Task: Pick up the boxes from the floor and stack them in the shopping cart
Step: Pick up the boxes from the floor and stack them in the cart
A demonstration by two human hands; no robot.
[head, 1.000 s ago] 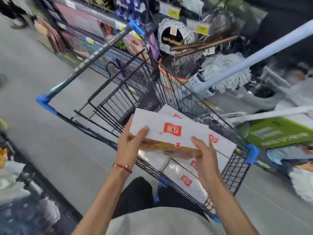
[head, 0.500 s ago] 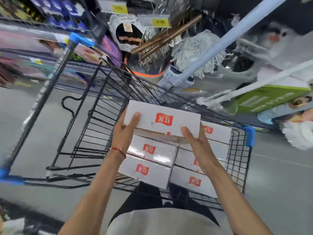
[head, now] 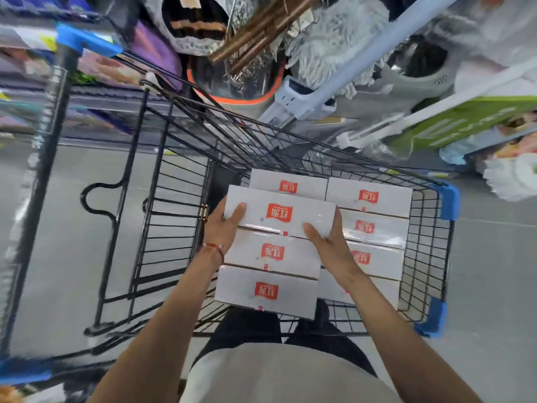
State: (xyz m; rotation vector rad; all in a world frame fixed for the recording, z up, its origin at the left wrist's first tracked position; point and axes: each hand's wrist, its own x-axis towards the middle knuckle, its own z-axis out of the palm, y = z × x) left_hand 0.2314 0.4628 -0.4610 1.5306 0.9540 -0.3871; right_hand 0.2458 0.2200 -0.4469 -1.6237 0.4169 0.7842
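A white box with a red logo (head: 279,212) is held low inside the black wire shopping cart (head: 180,181). My left hand (head: 223,225) grips its left end and my right hand (head: 327,238) grips its right front corner, thumbs on top. Under and around it lie several more white boxes (head: 270,289) in two rows, filling the right part of the cart's basket. The held box sits in the left row, just behind two boxes nearer me. Whether it rests on the layer below is hidden.
The cart's blue-capped handle (head: 52,135) runs down the left. Mops (head: 328,53), a bucket (head: 235,91) and a green carton (head: 465,123) crowd the shelf side behind the cart. Grey floor (head: 494,271) lies to the right and left.
The box has come down from above the cart's rim into the left row of boxes, carried by both hands. The view has swung over the basket.
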